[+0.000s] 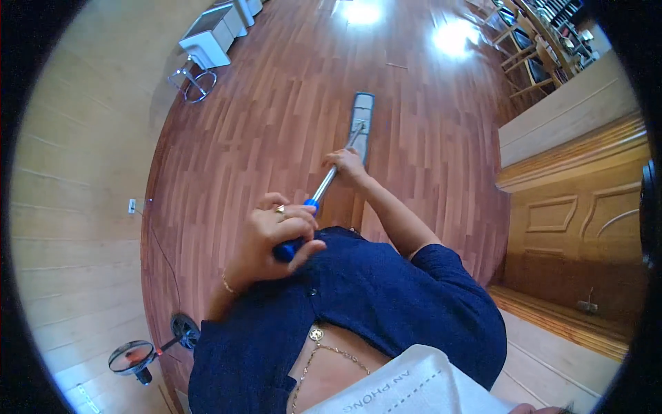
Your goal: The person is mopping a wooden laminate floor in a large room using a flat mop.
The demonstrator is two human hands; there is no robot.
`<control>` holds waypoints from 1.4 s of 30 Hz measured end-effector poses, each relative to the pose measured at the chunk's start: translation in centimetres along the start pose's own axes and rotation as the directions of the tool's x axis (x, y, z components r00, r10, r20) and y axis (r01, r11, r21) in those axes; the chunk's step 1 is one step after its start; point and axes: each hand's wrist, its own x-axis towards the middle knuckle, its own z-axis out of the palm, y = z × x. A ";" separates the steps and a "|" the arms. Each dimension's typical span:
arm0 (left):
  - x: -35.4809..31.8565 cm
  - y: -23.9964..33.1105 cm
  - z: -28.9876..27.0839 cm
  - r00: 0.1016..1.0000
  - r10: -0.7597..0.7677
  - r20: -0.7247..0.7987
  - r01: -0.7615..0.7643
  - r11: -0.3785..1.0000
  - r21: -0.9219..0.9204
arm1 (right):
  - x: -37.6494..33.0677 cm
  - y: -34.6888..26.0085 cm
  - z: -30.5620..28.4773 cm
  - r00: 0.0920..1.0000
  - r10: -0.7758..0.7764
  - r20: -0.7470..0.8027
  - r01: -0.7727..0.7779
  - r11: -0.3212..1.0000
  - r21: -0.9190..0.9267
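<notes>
A flat mop with a long grey head (363,110) lies against the wood-plank floor ahead of me. Its silver pole (324,185) slants back toward my chest and ends in a blue grip (288,248). Near the top, my left hand (279,228) is wrapped round that blue grip, a ring on one finger. Farther down, my right hand (347,164) is closed round the metal pole, its arm stretched forward. The hand and pole cover part of the mop head's near end.
A chrome stool base (196,81) and white cabinets (214,38) stand at the far left. Wooden chairs (534,69) line a cluttered table at the far right. A carved wooden door (572,234) is on the right. A fan (132,359) and a cord (162,248) lie along the left wall.
</notes>
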 end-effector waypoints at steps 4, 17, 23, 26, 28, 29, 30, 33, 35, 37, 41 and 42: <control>-4.0 2.6 -3.8 0.992 -0.023 -0.123 0.032 0.997 0.068 | 2.2 -7.6 2.1 0.986 -0.126 0.110 0.096 0.965 0.243; -16.7 4.0 -11.5 0.979 0.147 -0.144 -0.153 0.988 -0.033 | 1.9 -21.5 3.0 0.879 -0.328 0.345 0.185 0.903 0.388; -16.3 1.6 -11.4 0.975 0.193 -0.106 -0.209 0.962 -0.173 | -1.0 -19.9 2.5 0.900 -0.238 0.364 0.126 0.944 0.304; -14.7 -0.7 -10.5 0.978 0.191 -0.083 -0.206 0.939 -0.275 | -2.8 -17.5 1.9 0.952 -0.094 0.291 0.029 0.975 0.220; -13.2 -2.7 -10.2 0.974 0.226 -0.005 -0.216 0.926 -0.308 | -4.4 -16.3 1.6 0.984 0.031 0.176 -0.060 0.985 0.160; -12.6 -2.8 -10.4 0.979 0.199 0.048 -0.174 0.933 -0.313 | -4.8 -16.2 1.2 0.986 0.061 0.152 -0.085 0.984 0.158; -12.1 -3.7 -10.0 0.976 0.210 0.056 -0.178 0.921 -0.348 | -5.3 -16.0 0.5 0.987 0.103 0.127 -0.121 0.982 0.143; -10.2 -5.6 -8.4 0.964 0.243 0.110 -0.167 0.871 -0.461 | -8.3 -14.7 -0.6 0.966 0.254 0.037 -0.256 0.965 0.063; -9.0 -6.3 -7.5 0.950 0.270 0.154 -0.151 0.835 -0.529 | -10.7 -14.4 -1.1 0.944 0.330 -0.026 -0.330 0.944 0.008; -7.2 -7.1 -6.7 0.929 0.310 0.204 -0.146 0.811 -0.566 | -12.3 -14.5 -2.1 0.896 0.441 -0.057 -0.443 0.896 -0.027; -3.0 -7.9 -3.3 0.846 0.425 0.322 -0.112 0.733 -0.671 | -16.7 -12.9 -2.3 0.828 0.535 -0.170 -0.554 0.826 -0.102; -1.9 -8.2 -2.1 0.840 0.438 0.320 -0.110 0.716 -0.689 | -17.0 -12.8 -2.9 0.787 0.589 -0.181 -0.614 0.776 -0.143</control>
